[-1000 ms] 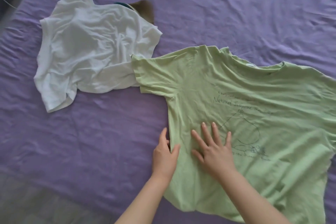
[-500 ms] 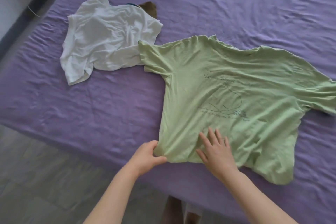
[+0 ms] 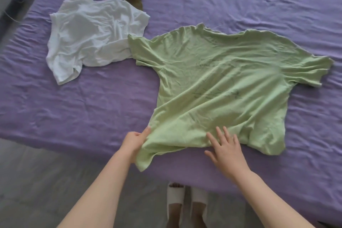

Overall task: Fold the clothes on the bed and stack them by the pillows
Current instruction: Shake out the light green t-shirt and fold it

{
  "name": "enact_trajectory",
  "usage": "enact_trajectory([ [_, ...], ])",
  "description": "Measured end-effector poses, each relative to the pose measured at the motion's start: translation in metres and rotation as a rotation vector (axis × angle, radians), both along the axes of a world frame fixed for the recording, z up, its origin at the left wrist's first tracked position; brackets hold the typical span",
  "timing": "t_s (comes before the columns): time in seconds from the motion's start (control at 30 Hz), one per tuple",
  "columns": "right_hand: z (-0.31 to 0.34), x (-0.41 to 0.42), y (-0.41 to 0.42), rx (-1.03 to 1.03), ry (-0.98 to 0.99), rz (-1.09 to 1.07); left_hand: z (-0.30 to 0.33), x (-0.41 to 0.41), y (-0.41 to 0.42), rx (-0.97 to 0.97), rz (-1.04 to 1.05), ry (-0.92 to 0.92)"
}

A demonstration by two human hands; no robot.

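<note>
Head view: the green T-shirt (image 3: 218,87) lies spread, unfolded, on the purple bed (image 3: 92,109), from centre toward 3 o'clock. The left hand (image 3: 136,140) pinches its hem corner at 6 o'clock; the right hand (image 3: 226,149) lies flat, fingers straight, on the hem beside it. The white T-shirt (image 3: 92,37) sits crumpled at 10 o'clock (something brown peeks behind it). By my judgement, 0 folds are done; no pillows show.

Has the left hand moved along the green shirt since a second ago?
Yes. The left hand has slid from the shirt's side seam beside the printed drawing down to the hem corner of the green shirt, which it now grips at the bed edge.
</note>
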State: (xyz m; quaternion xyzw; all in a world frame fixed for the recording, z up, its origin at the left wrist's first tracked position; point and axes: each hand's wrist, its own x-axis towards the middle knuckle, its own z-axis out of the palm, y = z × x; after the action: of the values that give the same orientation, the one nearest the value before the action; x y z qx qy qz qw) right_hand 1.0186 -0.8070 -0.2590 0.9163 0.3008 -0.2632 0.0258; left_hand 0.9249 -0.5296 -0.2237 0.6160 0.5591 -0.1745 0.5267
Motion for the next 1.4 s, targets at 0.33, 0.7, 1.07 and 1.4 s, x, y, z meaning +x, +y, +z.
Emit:
enact_trajectory([
  [0.33,0.01,-0.001,-0.056,0.227,-0.278,-0.553,-0.006,-0.026,-0.03,0.571,-0.168,-0.005],
  [0.7,-0.002,0.026,-0.107,0.323,-0.134,-0.898,-0.015,0.065,-0.193,0.593,-1.155,-0.701],
  [1.07,0.012,0.024,-0.111,0.487,-0.166,-0.965,-0.016,0.07,-0.242,0.558,-1.056,-0.575],
  [1.4,0.065,0.022,-0.138,0.975,-0.072,-1.117,0.017,0.082,-0.269,0.655,-1.045,-0.695],
])
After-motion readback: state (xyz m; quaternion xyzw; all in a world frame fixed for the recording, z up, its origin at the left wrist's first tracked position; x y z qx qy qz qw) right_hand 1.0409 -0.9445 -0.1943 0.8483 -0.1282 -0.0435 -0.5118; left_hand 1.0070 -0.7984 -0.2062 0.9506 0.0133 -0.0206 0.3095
